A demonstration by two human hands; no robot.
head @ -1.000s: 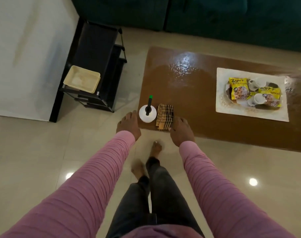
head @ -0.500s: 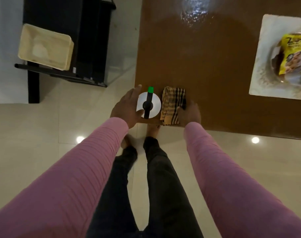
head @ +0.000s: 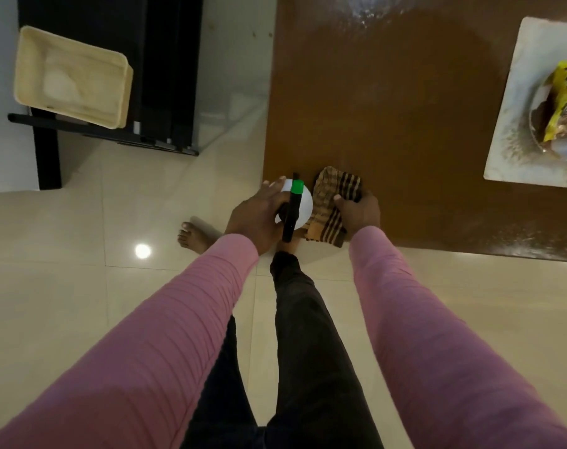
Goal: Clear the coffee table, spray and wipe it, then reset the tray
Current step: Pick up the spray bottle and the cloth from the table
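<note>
Left grip (head: 256, 218): fingers curled round the white, round-bodied spray bottle (head: 303, 202), taken from its 9 o'clock side. The bottle's black trigger head with a green nozzle tip (head: 297, 187) points to 12 o'clock. It is at the 7 o'clock corner of the surface (head: 389, 108), a glossy brown rectangular top; whether its base touches cannot be told.

Right grip (head: 359, 212): fingers and thumb closed on a soft, folded checked cloth (head: 337, 189), tan with dark stripes. The cloth lies just beside the bottle at its 3 o'clock and overhangs the near edge.

1 pale rectangular tray (head: 515, 108) sits at the surface's 3 o'clock end, well apart, holding a shiny yellow snack packet (head: 563, 102).

At 10 o'clock, a cream rectangular tub (head: 71, 79) rests on a black rack (head: 165, 76) above the polished tiled floor (head: 65, 286).
</note>
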